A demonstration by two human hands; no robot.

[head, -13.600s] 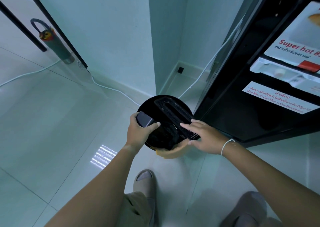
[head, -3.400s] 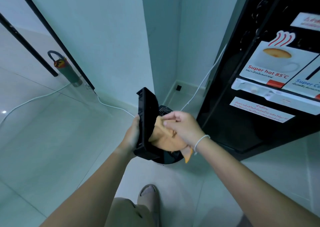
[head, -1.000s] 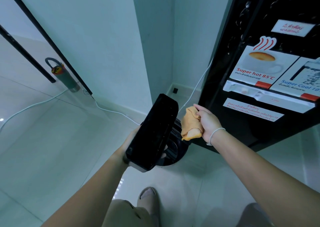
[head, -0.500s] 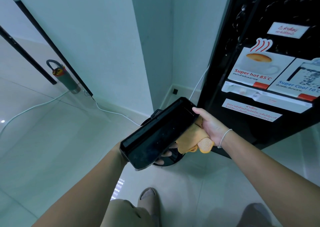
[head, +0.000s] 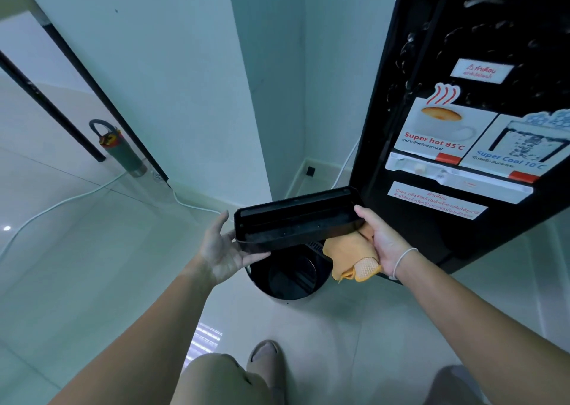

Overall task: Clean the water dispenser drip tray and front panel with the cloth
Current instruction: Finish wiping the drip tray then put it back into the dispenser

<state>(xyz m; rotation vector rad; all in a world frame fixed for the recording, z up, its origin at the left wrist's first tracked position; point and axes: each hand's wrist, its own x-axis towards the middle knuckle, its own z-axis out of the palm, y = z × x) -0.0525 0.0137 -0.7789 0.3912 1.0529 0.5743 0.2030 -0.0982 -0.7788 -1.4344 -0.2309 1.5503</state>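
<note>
Beside the black dispenser (head: 462,250), the drip tray (head: 296,219) is held level above a round black bin (head: 290,276). Left hand (head: 220,247) grips its left end; right hand (head: 381,239) grips its right end plus the orange cloth (head: 350,256).

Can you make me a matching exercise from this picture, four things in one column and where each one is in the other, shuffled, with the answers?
Things:
1. drip tray
2. orange cloth
3. round black bin
4. green bottle

Places:
A. on the floor below the tray
B. held between left hand and right hand
C. standing on the floor by the far wall
D. bunched in the right hand under the tray's end

Pairs: 1-B, 2-D, 3-A, 4-C
</note>
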